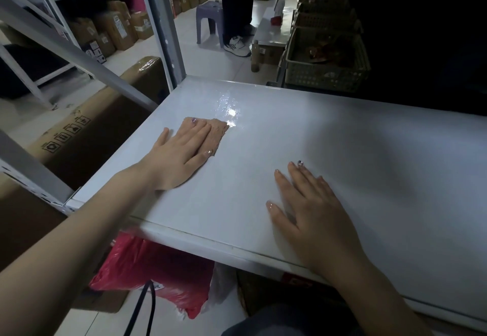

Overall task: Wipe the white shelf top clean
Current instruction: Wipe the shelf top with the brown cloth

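Left hand: fingers straight, pressed flat on a tan rectangular cloth near the far left of the glossy white metal shelf top | wet sheen just beyond cloth | Right hand: spread flat on shelf near front edge.

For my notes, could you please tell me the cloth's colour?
The cloth is pinkish tan; head view shows it.

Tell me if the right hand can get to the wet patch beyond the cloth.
Probably yes: bare shelf top lies between the right hand and the wet patch; the cloth sits left of that path.
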A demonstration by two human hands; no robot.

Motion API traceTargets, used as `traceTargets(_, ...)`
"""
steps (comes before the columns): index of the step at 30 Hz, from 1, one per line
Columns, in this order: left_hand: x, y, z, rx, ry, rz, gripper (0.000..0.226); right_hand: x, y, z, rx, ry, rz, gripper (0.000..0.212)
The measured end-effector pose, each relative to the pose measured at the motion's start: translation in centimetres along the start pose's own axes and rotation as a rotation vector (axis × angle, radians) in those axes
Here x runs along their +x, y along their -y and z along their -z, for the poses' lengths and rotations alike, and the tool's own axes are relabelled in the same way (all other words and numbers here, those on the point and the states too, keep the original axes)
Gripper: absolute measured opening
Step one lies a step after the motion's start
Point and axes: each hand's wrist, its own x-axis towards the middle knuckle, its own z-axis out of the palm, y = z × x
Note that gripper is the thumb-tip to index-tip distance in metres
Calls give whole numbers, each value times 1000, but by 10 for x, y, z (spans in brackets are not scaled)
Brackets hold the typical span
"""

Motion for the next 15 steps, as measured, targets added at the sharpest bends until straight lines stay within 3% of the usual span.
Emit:
traceTargets(6, -28, 3, -5, -20, -40, -38, 85, -1, 0, 0, -3, 10, 5, 84)
traceTargets(15, -66, 5, -13, -95, -92, -71, 78, 0, 1, 1, -13, 21, 3, 84)
